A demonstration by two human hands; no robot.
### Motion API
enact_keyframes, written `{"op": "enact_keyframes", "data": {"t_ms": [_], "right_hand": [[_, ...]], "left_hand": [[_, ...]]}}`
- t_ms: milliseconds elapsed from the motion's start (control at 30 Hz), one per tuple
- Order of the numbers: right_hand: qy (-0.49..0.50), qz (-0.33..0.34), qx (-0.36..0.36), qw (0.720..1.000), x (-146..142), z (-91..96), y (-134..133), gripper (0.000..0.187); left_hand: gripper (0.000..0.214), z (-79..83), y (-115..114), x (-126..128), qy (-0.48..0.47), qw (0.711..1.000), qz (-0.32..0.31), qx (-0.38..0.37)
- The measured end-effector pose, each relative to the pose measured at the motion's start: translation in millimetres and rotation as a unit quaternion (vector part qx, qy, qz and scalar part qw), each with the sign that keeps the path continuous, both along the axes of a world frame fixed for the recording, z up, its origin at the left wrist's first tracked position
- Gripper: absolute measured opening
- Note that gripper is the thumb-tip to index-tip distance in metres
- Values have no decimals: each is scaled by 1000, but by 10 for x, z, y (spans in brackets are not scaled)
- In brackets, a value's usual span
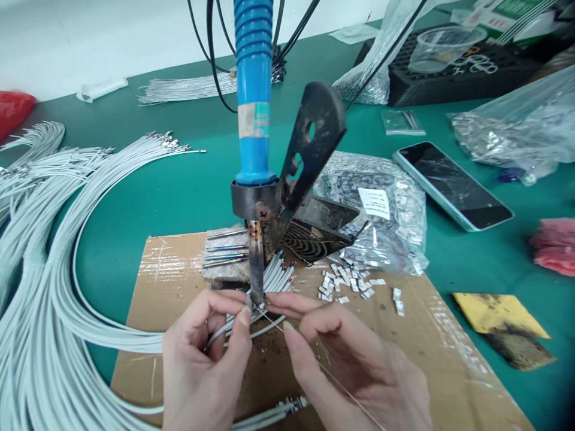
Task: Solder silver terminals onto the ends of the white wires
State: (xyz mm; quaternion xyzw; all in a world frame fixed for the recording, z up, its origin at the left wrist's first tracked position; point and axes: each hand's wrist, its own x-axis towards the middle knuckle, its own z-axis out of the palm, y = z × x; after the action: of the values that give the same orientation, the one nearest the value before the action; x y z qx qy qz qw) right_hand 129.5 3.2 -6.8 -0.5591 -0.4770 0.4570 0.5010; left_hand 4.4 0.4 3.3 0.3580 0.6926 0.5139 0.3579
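Observation:
A blue-handled soldering iron (254, 143) hangs tip-down in a dark metal holder (309, 137). My left hand (209, 353) pinches the end of a white cable (218, 335) just left of the iron's tip. On the other side, my right hand (359, 353) has thin solder wire (344, 390) at its thumb and fingers, the wire running up to the tip. The joint at the tip is small and partly hidden by my fingers. Behind the tip, several white cable ends (278, 278) lie bunched together.
Bundled white cables (58, 269) cover the left side. Small metal connectors (345, 281) lie scattered on the cardboard (404, 359). A phone (453, 185), a plastic bag of parts (377, 203) and a scorched yellow sponge (501, 314) are to the right. A black tray (426, 84) stands behind.

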Motion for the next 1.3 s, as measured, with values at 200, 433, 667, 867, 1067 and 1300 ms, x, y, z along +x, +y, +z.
{"op": "enact_keyframes", "data": {"t_ms": [200, 433, 667, 867, 1067, 1300], "right_hand": [[9, 0, 16, 1000, 0, -7, 2, 22], [21, 6, -4, 1000, 3, -13, 1, 23], [18, -4, -2, 1000, -2, -15, -3, 22], [4, -5, -1, 1000, 3, -6, -9, 22], [14, 1, -12, 1000, 0, 2, -8, 23], [-7, 2, 23, 1000, 15, -30, -8, 21]], "left_hand": [[12, 9, -8, 1, 1, 1000, 6, -2], [12, -11, -8, -9, 5, 1000, 1, -10], [11, -2, -20, 9, -2, 1000, 8, -5], [11, -17, -31, -1, -2, 1000, 7, -5], [12, -30, -35, 0, -9, 1000, 4, -9], [13, -21, -34, 11, -19, 1000, -2, -16]]}}
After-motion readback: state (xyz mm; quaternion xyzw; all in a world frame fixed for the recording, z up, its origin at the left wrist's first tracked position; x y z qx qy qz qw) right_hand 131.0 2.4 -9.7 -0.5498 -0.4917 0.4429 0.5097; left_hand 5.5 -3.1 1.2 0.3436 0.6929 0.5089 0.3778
